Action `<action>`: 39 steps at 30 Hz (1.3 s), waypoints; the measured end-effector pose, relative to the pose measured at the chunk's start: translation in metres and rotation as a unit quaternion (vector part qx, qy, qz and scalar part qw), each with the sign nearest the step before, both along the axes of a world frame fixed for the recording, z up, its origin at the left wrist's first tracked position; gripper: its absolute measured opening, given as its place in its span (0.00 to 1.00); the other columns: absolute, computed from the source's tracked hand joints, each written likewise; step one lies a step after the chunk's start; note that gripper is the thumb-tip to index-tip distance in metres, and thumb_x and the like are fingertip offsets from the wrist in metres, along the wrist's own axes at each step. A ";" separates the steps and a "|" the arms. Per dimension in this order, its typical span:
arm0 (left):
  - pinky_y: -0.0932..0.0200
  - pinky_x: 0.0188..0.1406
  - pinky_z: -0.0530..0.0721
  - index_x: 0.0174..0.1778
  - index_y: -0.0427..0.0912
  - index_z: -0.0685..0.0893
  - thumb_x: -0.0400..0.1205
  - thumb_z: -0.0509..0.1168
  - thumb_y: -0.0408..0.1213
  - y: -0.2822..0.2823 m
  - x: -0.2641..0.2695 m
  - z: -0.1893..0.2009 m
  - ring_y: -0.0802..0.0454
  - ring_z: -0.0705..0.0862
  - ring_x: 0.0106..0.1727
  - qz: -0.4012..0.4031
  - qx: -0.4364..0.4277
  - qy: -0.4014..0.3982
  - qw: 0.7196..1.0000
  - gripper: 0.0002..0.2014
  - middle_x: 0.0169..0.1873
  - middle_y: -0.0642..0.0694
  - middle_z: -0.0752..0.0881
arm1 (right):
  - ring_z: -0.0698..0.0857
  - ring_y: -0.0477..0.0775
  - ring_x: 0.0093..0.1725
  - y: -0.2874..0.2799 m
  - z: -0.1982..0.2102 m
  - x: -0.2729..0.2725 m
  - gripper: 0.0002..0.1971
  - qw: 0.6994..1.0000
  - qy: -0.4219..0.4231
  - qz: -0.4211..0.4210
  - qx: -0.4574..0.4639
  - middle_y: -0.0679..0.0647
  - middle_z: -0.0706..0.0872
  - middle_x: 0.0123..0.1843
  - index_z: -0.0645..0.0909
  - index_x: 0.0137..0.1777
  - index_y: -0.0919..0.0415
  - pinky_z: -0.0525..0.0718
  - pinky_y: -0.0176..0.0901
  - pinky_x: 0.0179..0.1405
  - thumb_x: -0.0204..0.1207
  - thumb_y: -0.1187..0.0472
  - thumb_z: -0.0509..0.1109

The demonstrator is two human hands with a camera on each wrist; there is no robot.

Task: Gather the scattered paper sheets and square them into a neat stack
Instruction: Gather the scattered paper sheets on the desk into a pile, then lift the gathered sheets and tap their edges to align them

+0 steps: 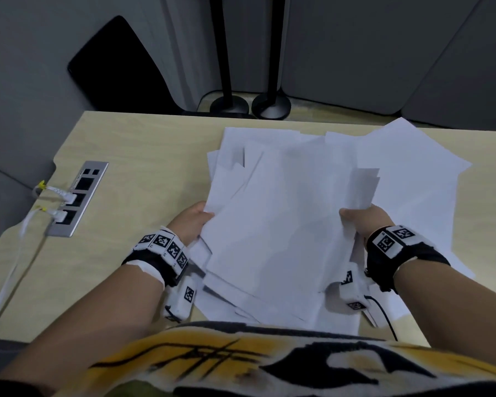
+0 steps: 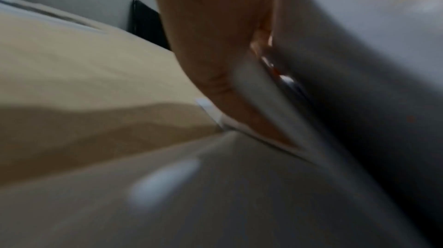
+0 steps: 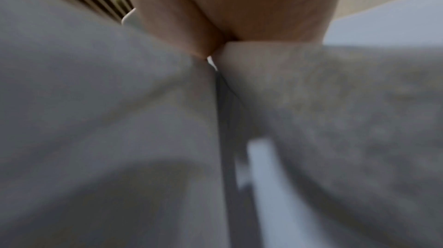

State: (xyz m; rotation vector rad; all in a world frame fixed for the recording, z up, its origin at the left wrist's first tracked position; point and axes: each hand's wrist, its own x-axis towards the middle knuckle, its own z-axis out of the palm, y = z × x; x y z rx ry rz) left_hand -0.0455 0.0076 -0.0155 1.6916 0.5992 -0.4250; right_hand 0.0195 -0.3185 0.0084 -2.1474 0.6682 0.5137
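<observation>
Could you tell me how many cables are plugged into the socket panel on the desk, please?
2: one cable enters the middle of the socket panel, the other cable sits nearer the person.

— Can we see the left hand's (image 1: pixel 192 222) fingers?
— No, the loose white paper sheets (image 1: pixel 284 224) hide them, and the right hand's (image 1: pixel 365 222) too.
— And the wrist views?
— Blurred; we can't count sheets.

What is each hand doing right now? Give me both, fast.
Left hand: grips the left edge of the loose paper sheets.
Right hand: grips the right edge of the same sheets, thumb on top.
</observation>
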 end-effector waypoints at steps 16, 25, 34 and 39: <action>0.47 0.72 0.76 0.78 0.48 0.66 0.77 0.69 0.28 -0.018 0.005 0.001 0.45 0.80 0.67 -0.088 0.125 -0.044 0.987 0.34 0.67 0.48 0.80 | 0.87 0.60 0.51 0.023 0.001 -0.014 0.19 0.990 0.003 0.119 0.079 0.54 0.87 0.51 0.81 0.58 0.56 0.82 0.54 0.59 0.78 0.41 0.66; 0.35 0.69 0.78 0.66 0.42 0.76 0.74 0.69 0.18 0.014 0.008 0.031 0.39 0.84 0.63 0.066 -0.005 -0.162 0.984 0.26 0.61 0.38 0.85 | 0.79 0.57 0.62 -0.003 0.002 -0.004 0.37 0.996 -0.059 0.033 0.056 0.51 0.78 0.64 0.75 0.67 0.54 0.73 0.52 0.66 0.75 0.26 0.47; 0.43 0.61 0.83 0.71 0.36 0.72 0.75 0.68 0.19 0.019 0.022 0.055 0.39 0.85 0.59 0.092 -0.045 -0.231 0.967 0.28 0.63 0.34 0.83 | 0.82 0.62 0.63 0.001 -0.003 -0.004 0.52 0.993 -0.049 0.029 0.105 0.59 0.84 0.62 0.76 0.52 0.52 0.75 0.64 0.69 0.49 0.10 0.39; 0.53 0.49 0.88 0.62 0.47 0.77 0.67 0.67 0.26 0.023 0.012 0.046 0.51 0.89 0.50 0.092 -0.069 -0.217 0.969 0.26 0.52 0.48 0.89 | 0.84 0.54 0.59 -0.002 0.002 -0.004 0.26 0.977 -0.090 -0.004 0.195 0.50 0.81 0.59 0.74 0.69 0.53 0.83 0.55 0.62 0.78 0.38 0.63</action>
